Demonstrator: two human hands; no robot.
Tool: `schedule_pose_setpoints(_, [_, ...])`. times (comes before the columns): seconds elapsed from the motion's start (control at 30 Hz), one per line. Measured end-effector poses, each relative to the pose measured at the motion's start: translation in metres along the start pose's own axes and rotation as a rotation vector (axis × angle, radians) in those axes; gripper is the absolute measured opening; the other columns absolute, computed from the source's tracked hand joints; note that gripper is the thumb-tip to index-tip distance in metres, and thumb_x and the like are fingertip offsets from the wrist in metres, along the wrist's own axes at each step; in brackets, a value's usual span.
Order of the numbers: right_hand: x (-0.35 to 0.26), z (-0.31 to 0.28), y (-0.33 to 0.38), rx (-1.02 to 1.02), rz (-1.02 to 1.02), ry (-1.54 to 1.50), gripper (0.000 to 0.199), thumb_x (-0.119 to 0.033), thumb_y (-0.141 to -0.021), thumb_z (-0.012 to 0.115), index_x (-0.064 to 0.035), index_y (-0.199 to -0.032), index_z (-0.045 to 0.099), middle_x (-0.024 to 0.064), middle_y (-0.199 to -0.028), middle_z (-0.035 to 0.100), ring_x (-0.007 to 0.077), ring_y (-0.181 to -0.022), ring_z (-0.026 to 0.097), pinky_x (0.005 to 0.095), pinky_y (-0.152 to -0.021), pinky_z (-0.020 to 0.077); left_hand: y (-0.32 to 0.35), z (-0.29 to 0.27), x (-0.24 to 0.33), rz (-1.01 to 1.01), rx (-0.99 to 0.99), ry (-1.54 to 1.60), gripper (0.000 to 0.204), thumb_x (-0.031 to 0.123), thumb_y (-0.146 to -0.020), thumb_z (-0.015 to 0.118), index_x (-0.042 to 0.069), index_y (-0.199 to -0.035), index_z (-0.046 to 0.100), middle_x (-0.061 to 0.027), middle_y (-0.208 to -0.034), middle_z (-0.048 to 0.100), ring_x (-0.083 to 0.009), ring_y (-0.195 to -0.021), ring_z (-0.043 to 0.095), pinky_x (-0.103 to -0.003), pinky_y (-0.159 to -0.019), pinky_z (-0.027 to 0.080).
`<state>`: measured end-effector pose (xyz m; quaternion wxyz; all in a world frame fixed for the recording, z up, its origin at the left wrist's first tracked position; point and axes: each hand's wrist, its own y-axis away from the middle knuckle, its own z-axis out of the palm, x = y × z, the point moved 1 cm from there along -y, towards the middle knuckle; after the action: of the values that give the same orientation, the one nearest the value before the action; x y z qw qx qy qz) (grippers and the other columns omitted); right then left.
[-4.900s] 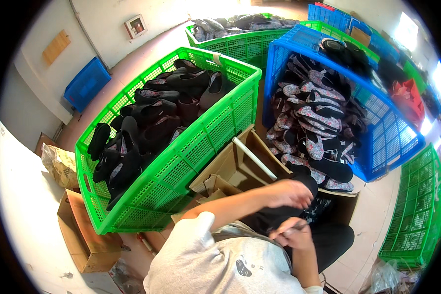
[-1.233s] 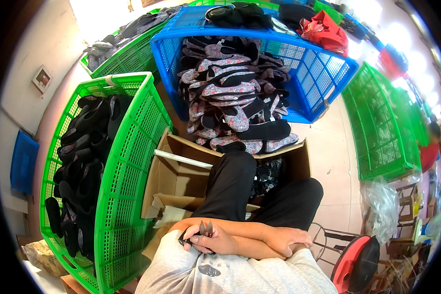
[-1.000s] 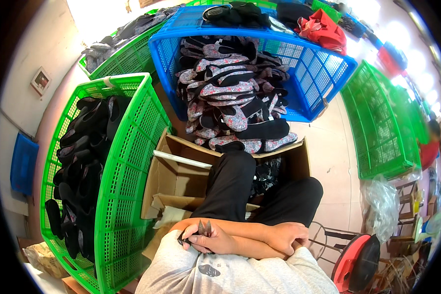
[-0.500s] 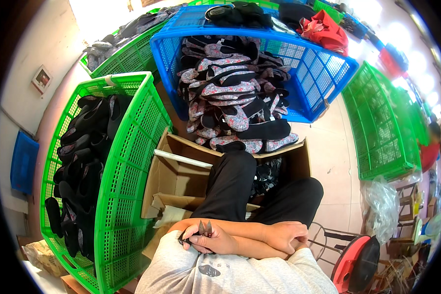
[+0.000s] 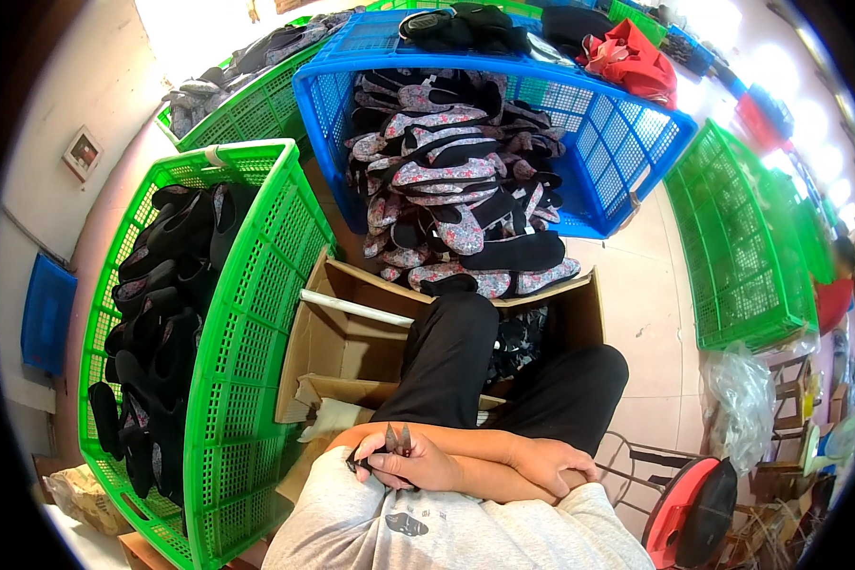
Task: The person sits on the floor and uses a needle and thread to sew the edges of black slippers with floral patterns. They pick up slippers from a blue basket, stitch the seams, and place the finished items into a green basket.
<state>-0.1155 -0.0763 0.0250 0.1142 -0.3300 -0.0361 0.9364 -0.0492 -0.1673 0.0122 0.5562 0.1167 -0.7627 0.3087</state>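
My forearms are crossed over my lap. My right hand (image 5: 413, 464), on the left side of the view, is closed round small thread snips (image 5: 398, 440); their two pointed blades stick up slightly apart, and the dark handle is mostly under my fingers. My left hand (image 5: 549, 464) lies on the right, its fingers curled over my right arm near the elbow. Ahead of my knees, a pile of floral and black slip-on shoes (image 5: 451, 180) spills out of a blue crate (image 5: 603, 142) tipped on its side.
A tall green crate (image 5: 247, 332) of black shoes (image 5: 157, 323) stands at my left. Between it and my legs is an open cardboard box (image 5: 342, 351) with a white rod (image 5: 356, 309) across it. Another green crate (image 5: 741, 247), a plastic bag (image 5: 739, 408) and a red-black round seat (image 5: 689, 513) are at right.
The fingers of my left hand have shifted slightly down on my right arm. My right hand keeps the snips in the same place.
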Motion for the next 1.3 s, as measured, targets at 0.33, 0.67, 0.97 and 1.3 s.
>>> schedule_pose_setpoints(0.33, [-0.006,0.003,0.003,-0.019,-0.044,0.029,0.02,-0.01,-0.105,0.046,-0.0018,-0.121,0.055,0.0109,-0.1,0.066,0.002,-0.055,0.042,0.0171,-0.051,0.0355,-0.006,-0.002,-0.001,0.031,-0.021,-0.006,0.034,0.011,-0.062,0.072,0.006,-0.095,0.062,-0.008,-0.094,0.06,-0.0303,-0.095,0.055,-0.039,-0.083,0.045])
schedule_pose_setpoints(0.67, [-0.005,0.001,0.008,0.004,-0.089,0.074,0.021,-0.013,-0.106,0.047,-0.0019,-0.122,0.055,0.0108,-0.102,0.065,0.0023,-0.055,0.04,0.0173,-0.051,0.0343,-0.014,0.002,0.002,0.119,0.001,-0.001,0.034,0.012,-0.062,0.072,0.007,-0.095,0.062,-0.007,-0.093,0.06,-0.0301,-0.095,0.054,-0.04,-0.083,0.045])
schedule_pose_setpoints(0.97, [-0.004,0.0,0.006,-0.013,-0.07,0.036,0.02,-0.015,-0.106,0.046,-0.0035,-0.12,0.054,0.0092,-0.101,0.064,0.0022,-0.055,0.037,0.0173,-0.051,0.0335,-0.01,-0.006,-0.001,0.034,0.013,-0.016,0.034,0.009,-0.063,0.071,0.008,-0.096,0.062,-0.0072,-0.095,0.06,-0.0303,-0.096,0.054,-0.04,-0.084,0.045])
schedule_pose_setpoints(1.3, [-0.006,-0.012,0.007,0.0,-0.019,-0.029,0.021,-0.01,-0.106,0.045,-0.0033,-0.123,0.054,0.0096,-0.102,0.065,0.0024,-0.056,0.042,0.0181,-0.051,0.0359,-0.011,-0.005,-0.015,0.02,0.058,0.058,0.025,0.01,-0.064,0.072,0.005,-0.087,0.065,-0.0098,-0.088,0.062,-0.0296,-0.09,0.059,-0.038,-0.076,0.048])
